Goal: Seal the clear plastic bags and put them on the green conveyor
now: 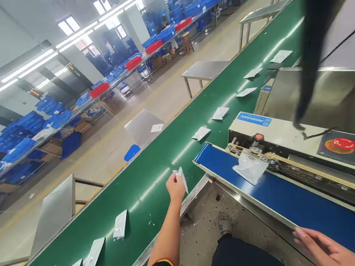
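My left hand (175, 189) is closed on a small white plastic packet (182, 178), held above the near part of the green conveyor belt (153, 197). My right hand (326, 247) holds nothing I can see; its fingers are partly spread, with the fingertips at the metal edge of the blue belt (307, 203). On that blue belt a clear-and-white plastic packet (251, 167) lies against the guide of the sealing machine (282, 132). Several similar packets lie along the green belt, among them a packet (120, 224) left of my hand and a packet (201, 133) beyond it.
The machine carries a red button (344, 143). A blurred dark shape (316, 23) hangs in front at the upper right. Past the green belt stand metal tables (205, 69) and a long bench with red bins (99, 90) and blue bins. A concrete floor (209, 251) shows between the belts.
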`<state>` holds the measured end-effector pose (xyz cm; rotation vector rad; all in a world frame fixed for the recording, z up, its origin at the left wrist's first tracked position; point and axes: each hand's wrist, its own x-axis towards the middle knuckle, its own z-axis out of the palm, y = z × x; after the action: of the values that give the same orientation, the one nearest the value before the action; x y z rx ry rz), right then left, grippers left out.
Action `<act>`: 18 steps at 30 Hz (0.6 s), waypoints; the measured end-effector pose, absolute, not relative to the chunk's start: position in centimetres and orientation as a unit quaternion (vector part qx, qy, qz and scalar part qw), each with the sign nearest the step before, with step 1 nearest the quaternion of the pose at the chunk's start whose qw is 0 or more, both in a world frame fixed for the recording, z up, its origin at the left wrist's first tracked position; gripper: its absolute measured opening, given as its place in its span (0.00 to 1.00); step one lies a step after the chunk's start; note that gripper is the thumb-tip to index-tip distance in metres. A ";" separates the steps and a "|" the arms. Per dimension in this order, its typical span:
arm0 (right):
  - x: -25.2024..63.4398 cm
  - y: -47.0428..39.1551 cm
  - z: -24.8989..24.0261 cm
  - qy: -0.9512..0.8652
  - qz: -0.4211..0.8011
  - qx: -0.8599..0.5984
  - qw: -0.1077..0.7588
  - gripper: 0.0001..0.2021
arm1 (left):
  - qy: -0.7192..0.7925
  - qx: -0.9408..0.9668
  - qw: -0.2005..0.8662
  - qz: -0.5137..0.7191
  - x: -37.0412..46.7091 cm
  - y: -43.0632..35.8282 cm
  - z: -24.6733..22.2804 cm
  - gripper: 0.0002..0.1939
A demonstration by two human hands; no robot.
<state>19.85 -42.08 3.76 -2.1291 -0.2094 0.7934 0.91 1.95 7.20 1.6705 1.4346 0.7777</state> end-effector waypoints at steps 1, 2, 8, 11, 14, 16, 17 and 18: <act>20.0 -40.8 4.3 -0.093 0.322 -0.835 0.437 0.35 | 0.485 0.720 0.413 0.275 2.0 1.0 8.5 0.15; 20.2 -39.4 5.0 -0.111 0.319 -0.822 0.458 0.36 | 0.403 0.772 0.432 0.235 3.3 -0.1 9.7 0.14; 22.5 -34.8 10.7 -0.229 0.251 -0.749 0.569 0.33 | 0.060 0.892 0.449 0.009 11.9 -9.7 16.6 0.12; 23.7 -37.1 12.5 -0.240 0.292 -0.729 0.572 0.32 | -0.018 0.889 0.457 -0.010 14.9 -14.2 17.8 0.12; 23.8 -40.8 12.8 -0.219 0.289 -0.736 0.573 0.31 | -0.035 0.862 0.506 -0.005 17.3 -18.3 16.8 0.12; 23.5 -43.1 12.1 -0.157 0.242 -0.749 0.597 0.31 | 0.012 0.818 0.575 -0.012 18.5 -21.2 15.1 0.11; 23.2 -44.2 11.7 -0.110 0.215 -0.754 0.610 0.32 | 0.043 0.786 0.616 -0.024 18.9 -22.6 14.0 0.12; 22.9 -45.1 11.2 -0.059 0.192 -0.758 0.621 0.34 | 0.072 0.754 0.652 -0.038 19.3 -24.1 12.9 0.15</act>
<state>22.89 -45.12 11.17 -1.7421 -0.1346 0.4422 19.35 -24.09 12.87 1.7105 0.1637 -0.0858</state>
